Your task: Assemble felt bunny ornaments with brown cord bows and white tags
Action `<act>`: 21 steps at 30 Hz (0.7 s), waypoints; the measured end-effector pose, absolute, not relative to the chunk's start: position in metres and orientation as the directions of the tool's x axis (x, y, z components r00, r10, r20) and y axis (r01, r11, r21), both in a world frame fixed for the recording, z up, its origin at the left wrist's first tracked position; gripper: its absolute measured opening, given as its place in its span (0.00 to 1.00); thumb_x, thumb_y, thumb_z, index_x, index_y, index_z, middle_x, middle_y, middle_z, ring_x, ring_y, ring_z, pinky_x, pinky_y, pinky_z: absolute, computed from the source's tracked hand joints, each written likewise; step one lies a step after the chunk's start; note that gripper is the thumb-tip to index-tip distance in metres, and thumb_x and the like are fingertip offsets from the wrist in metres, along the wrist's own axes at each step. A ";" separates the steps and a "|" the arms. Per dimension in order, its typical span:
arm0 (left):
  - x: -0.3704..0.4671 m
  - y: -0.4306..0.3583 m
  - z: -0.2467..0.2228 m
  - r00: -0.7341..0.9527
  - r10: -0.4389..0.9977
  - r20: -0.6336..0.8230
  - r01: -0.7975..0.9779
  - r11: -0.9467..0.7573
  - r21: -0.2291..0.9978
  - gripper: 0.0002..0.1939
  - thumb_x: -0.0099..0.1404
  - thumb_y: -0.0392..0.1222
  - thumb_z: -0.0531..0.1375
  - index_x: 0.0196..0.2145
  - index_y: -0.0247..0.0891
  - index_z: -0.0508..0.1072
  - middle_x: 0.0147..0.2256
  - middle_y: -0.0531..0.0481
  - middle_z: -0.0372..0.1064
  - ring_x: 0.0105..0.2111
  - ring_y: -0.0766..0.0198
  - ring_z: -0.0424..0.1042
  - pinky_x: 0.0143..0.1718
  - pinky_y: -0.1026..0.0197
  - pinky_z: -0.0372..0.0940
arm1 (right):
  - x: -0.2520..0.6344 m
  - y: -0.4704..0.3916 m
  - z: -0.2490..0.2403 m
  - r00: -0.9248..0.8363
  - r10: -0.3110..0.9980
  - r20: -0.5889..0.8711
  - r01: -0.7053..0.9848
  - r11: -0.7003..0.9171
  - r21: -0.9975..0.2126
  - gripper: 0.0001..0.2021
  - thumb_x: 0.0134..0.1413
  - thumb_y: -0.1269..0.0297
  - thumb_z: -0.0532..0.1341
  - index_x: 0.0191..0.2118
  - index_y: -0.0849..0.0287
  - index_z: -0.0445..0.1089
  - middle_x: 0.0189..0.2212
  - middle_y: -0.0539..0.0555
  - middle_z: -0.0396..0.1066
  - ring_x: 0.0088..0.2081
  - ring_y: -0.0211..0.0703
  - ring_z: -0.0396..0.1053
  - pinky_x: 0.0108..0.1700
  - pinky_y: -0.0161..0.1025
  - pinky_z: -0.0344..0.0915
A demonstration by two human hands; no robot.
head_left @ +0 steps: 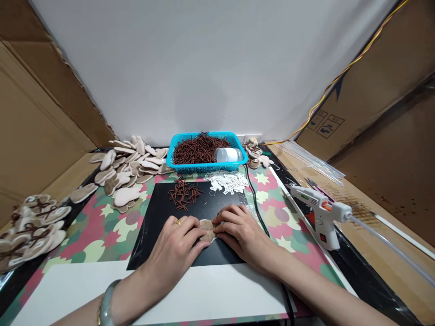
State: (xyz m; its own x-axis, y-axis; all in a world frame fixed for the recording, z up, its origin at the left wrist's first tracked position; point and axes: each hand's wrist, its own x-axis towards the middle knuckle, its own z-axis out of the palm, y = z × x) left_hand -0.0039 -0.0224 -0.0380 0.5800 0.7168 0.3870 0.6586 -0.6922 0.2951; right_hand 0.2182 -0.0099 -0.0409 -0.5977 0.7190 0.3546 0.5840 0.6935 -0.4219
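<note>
A small brown plush fabric piece with a pale edge [207, 230] lies low over the black mat [163, 199]. My left hand [178, 244] is closed on its left side, thumb near the lower edge. On the right side, the fingers of my right hand [243, 233] press together on it. Both hands cover much of the piece, so its full outline is hidden. Just beyond them on the mat is a loose heap of brown cord bows [183, 194]. White paper tags [227, 181] are spread at the mat's far edge.
A blue basket [204, 169] holds more brown bows and a clear jar [227, 155]. Plush paw-shaped pieces [127, 197] are piled left, with bow-trimmed ones [37, 222] nearer. At right stands a white glue gun [321, 215]; a black cable [254, 199] crosses the table.
</note>
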 end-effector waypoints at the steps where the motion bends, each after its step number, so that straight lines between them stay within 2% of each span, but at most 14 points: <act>1: -0.005 -0.023 -0.039 0.572 0.723 0.386 0.663 -0.685 0.301 0.11 0.72 0.44 0.55 0.38 0.40 0.76 0.35 0.48 0.73 0.32 0.61 0.69 0.33 0.56 0.54 | 0.218 -0.010 -0.041 -0.602 0.718 0.350 0.584 0.694 -0.420 0.09 0.67 0.66 0.58 0.38 0.56 0.75 0.40 0.55 0.76 0.43 0.45 0.67 0.43 0.46 0.59; 5: -0.010 -0.024 -0.042 0.550 0.741 0.385 0.666 -0.667 0.332 0.09 0.71 0.43 0.57 0.39 0.40 0.76 0.34 0.49 0.72 0.32 0.61 0.68 0.34 0.55 0.54 | 0.218 -0.010 -0.040 -0.602 0.718 0.349 0.577 0.694 -0.430 0.08 0.67 0.67 0.57 0.38 0.56 0.75 0.41 0.54 0.77 0.43 0.45 0.67 0.43 0.46 0.59; 9: -0.010 -0.024 -0.039 0.554 0.735 0.391 0.675 -0.671 0.307 0.08 0.70 0.43 0.59 0.38 0.40 0.76 0.33 0.48 0.71 0.32 0.60 0.66 0.34 0.54 0.54 | 0.217 -0.010 -0.039 -0.600 0.717 0.355 0.570 0.694 -0.440 0.08 0.67 0.68 0.57 0.38 0.57 0.74 0.41 0.54 0.76 0.43 0.46 0.67 0.44 0.46 0.59; 16: 0.006 -0.013 -0.018 0.639 0.692 0.337 0.650 -0.719 0.245 0.10 0.62 0.44 0.65 0.26 0.39 0.75 0.38 0.45 0.72 0.38 0.56 0.67 0.37 0.50 0.57 | 0.218 -0.009 -0.040 -0.604 0.726 0.329 0.575 0.683 -0.451 0.07 0.64 0.69 0.60 0.36 0.56 0.75 0.40 0.54 0.76 0.43 0.46 0.67 0.44 0.45 0.59; 21: 0.010 -0.003 -0.014 0.707 0.652 0.274 0.608 -0.758 0.237 0.12 0.63 0.43 0.65 0.23 0.39 0.76 0.30 0.49 0.73 0.35 0.58 0.67 0.37 0.51 0.55 | 0.219 -0.006 -0.044 -0.583 0.745 0.322 0.564 0.657 -0.500 0.04 0.60 0.70 0.64 0.34 0.56 0.75 0.39 0.52 0.76 0.43 0.45 0.66 0.44 0.45 0.59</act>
State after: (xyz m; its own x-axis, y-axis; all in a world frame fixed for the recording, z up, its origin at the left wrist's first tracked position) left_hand 0.0105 -0.0027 -0.0137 0.7068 0.6522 0.2739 0.6077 -0.7580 0.2369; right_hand 0.2193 -0.0062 -0.0443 -0.5835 0.7455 0.3222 0.5640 0.6574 -0.4997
